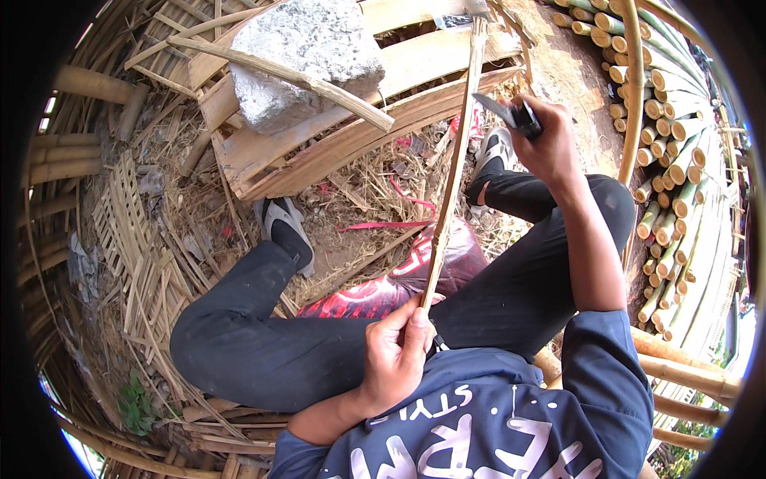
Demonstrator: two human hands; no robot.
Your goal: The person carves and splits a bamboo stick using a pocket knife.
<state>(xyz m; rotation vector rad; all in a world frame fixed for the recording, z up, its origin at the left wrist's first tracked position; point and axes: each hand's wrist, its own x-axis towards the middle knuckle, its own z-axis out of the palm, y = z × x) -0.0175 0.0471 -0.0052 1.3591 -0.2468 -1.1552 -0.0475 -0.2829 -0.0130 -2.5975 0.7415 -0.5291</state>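
Note:
My left hand [397,349] is closed around the near end of a long bamboo strip [452,188], close to my belly. From there the strip slants up and away, its far end over a wooden crate [447,49]. In my right hand [550,144], raised above my right knee, is a knife [523,118] with a dark handle. Its grey blade points left toward the upper part of the strip; whether it touches the strip I cannot tell.
A big rough grey block [307,60] rests on the crate, a loose bamboo slat [295,76] lying across it. Cut bamboo poles [674,176] are stacked at the right. Split strips [148,263] litter the ground at the left. Between my legs lies a red and dark cloth [399,279].

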